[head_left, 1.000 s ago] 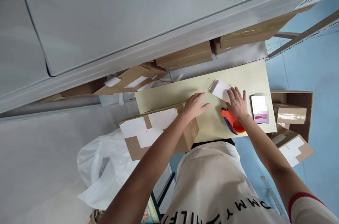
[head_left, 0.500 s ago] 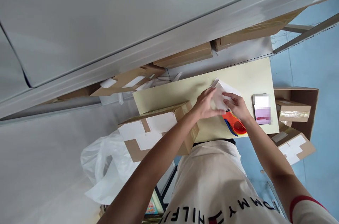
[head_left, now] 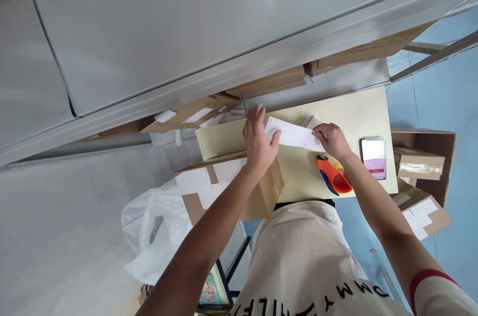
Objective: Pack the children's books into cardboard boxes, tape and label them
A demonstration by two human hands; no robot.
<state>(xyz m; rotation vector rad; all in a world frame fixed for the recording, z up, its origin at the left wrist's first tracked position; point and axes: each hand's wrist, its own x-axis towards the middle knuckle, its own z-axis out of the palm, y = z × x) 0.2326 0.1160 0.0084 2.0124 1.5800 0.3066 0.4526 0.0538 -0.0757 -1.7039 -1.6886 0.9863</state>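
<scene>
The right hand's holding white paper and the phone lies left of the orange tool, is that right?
Not quite: in the head view, the phone lies to the right of the orange tool. The right hand does hold white paper.

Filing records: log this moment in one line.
right hand: pinches white slip at right end; left hand: open at slip's left end; table: orange tool, phone

Bare tabletop (head_left: 298,176) leaves a passage between the cardboard box (head_left: 269,196) and the orange tape dispenser (head_left: 331,172) — though the paper slip (head_left: 294,135) spans it farther back. The far right corner lies open — the phone (head_left: 373,156) stands nearer the wearer.
</scene>
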